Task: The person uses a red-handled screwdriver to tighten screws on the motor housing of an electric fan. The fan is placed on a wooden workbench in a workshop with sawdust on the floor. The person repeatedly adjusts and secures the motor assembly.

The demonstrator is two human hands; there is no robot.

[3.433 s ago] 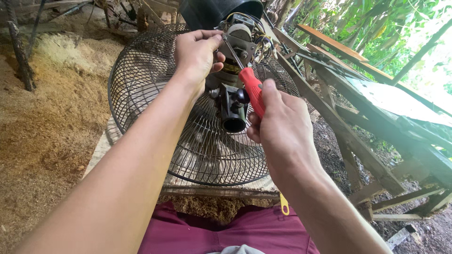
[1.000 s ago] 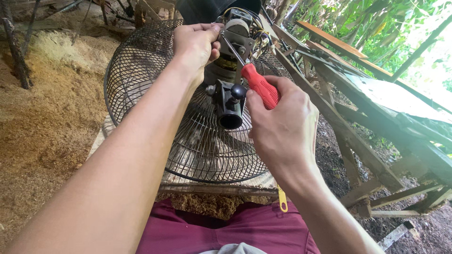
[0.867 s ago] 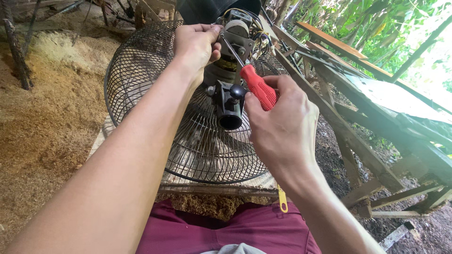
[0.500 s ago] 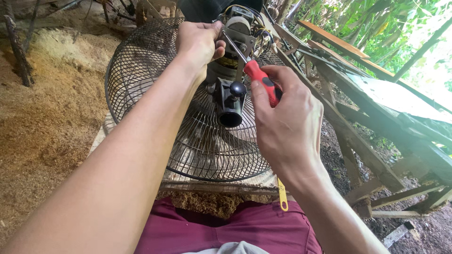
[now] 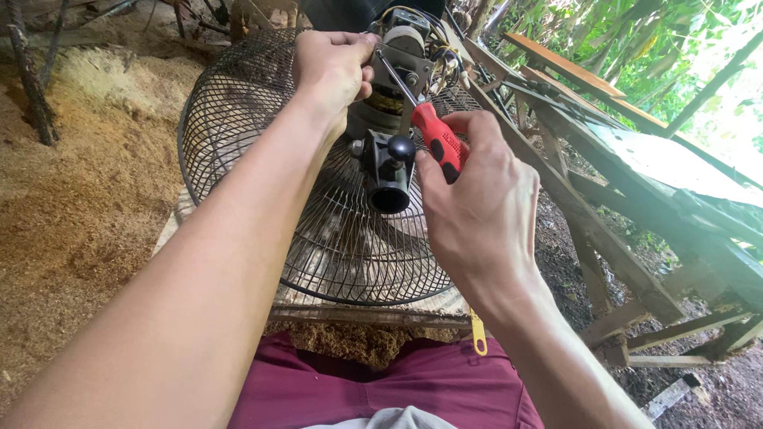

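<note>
— Screwdriver [image 5: 435,141]: where does it sit, and who has it?

— Right hand [image 5: 477,210] is wrapped tight round its red handle; the metal shaft runs up and away from that grip, its tip at the fan motor [image 5: 397,75]; left hand [image 5: 332,67] is closed over the near side of the motor housing, just beyond the tip, fingers curled round the casing.

— What edges crowd the grip?

— Just below and left of the right hand's thumb stands the black mounting socket [image 5: 389,171], nearly touching the knuckles; behind both hands spreads the wire fan guard [image 5: 238,143], its rim curving round on the left and under the right wrist; a bundle of wires [image 5: 437,48] sits just past the tip; to the right of the grip a slanted wooden frame [image 5: 572,199] runs close by the forearm.

— Any open room?

— Toward the person, yes; between the right wrist and the maroon shorts [image 5: 381,389] there is free space, apart from a small yellow tab [image 5: 478,338] hanging near the wrist; far left, sawdust ground [image 5: 79,199] lies well apart from either hand.

— Anything changed from a second ago?

— Little; both holds are the same; the handle has tilted slightly steeper and the right hand sits a touch closer to the socket; the fan has not shifted.
</note>
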